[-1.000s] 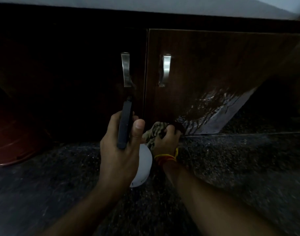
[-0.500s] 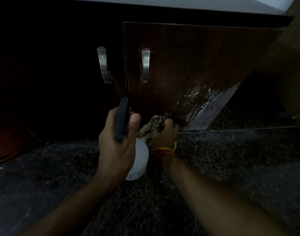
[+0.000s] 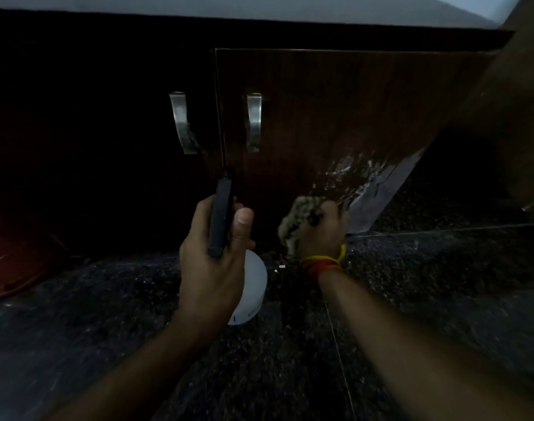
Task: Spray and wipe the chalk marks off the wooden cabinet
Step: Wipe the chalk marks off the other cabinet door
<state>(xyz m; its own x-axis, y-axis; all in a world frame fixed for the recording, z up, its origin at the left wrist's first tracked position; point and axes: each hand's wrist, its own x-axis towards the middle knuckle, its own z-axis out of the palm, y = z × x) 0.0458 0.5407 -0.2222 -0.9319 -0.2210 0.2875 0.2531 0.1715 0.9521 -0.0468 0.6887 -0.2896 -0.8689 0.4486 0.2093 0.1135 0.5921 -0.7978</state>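
Observation:
The dark wooden cabinet door [image 3: 335,110] fills the upper middle, with white chalk marks and wet streaks [image 3: 350,177] low on its right part. My right hand [image 3: 320,229] grips a checked cloth [image 3: 299,214] and presses it against the door's lower edge, just left of the marks. My left hand [image 3: 211,265] holds a spray bottle by its dark head [image 3: 221,220]; the bottle's white body [image 3: 253,287] shows under my palm. The nozzle points at the cabinet near the gap between the two doors.
Two metal handles [image 3: 180,126] [image 3: 254,123] flank the gap between the doors. A reddish tub [image 3: 14,268] sits on the floor at far left. The dark speckled granite floor [image 3: 290,360] spreads below, with a tile joint [image 3: 441,229] running right. A wooden panel [image 3: 517,117] stands at right.
My right hand with the cloth has shifted a little right and up along the door's lower edge, nearer the marks. The spray bottle stays in my left hand; my view has swung slightly.

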